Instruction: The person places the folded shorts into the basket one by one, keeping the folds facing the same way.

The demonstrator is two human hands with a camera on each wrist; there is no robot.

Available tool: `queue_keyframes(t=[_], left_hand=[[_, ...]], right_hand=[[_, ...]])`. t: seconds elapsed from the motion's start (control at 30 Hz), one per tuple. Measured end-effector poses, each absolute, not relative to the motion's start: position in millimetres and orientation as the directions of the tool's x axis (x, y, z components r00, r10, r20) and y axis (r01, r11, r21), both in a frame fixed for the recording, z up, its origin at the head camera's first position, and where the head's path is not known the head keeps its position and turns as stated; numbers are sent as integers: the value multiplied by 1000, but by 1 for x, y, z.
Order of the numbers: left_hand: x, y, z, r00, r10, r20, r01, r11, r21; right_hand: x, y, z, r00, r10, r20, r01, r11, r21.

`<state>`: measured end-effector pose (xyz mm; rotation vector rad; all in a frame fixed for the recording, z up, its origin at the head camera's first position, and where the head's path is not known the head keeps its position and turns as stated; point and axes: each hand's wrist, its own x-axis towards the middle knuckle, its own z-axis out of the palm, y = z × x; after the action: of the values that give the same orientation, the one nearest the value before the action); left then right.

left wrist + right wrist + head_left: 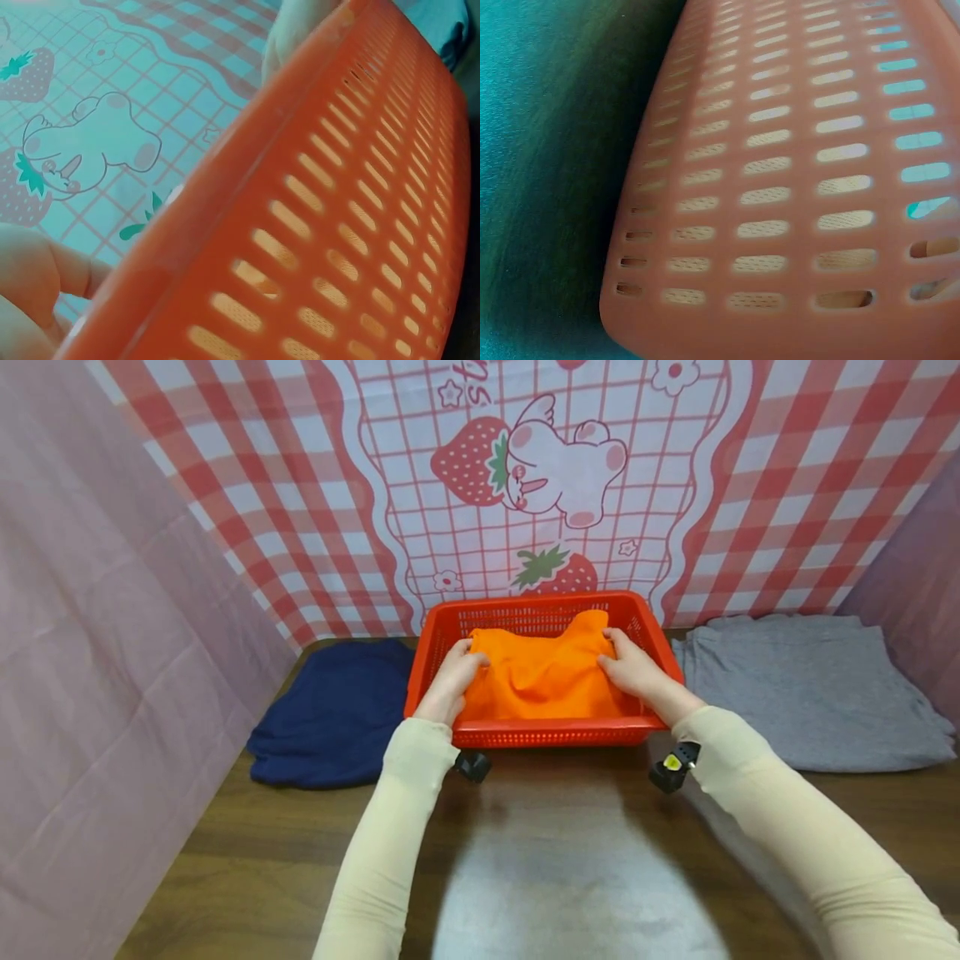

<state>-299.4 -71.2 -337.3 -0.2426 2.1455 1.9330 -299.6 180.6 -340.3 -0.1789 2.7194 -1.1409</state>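
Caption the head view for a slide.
Left hand and right hand hold orange cloth in a red basket, navy cloth and gray cloth on either side.

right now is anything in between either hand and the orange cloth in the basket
Nothing visible stands between them: the left hand and right hand both hold the orange cloth at its sides, inside the red basket.
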Motion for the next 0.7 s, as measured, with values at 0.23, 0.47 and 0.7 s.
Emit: queue_keyframes(t=[0.23,0.47,0.7], left_hand=[[-300,-71,-338,-939,-20,-344,-343,141,929],[-291,-66,-343,-996,-70,-63,-94,706,702],[-280,-59,-337,-979,191,68,200,859,471]], right_hand=[[-300,182,-342,-970,-167,-178,-19,778,-628],[-293,178,-345,-990,-134,-49,-78,798,-597],[-290,174,-343,-972,-165,165,-227,831,-508]])
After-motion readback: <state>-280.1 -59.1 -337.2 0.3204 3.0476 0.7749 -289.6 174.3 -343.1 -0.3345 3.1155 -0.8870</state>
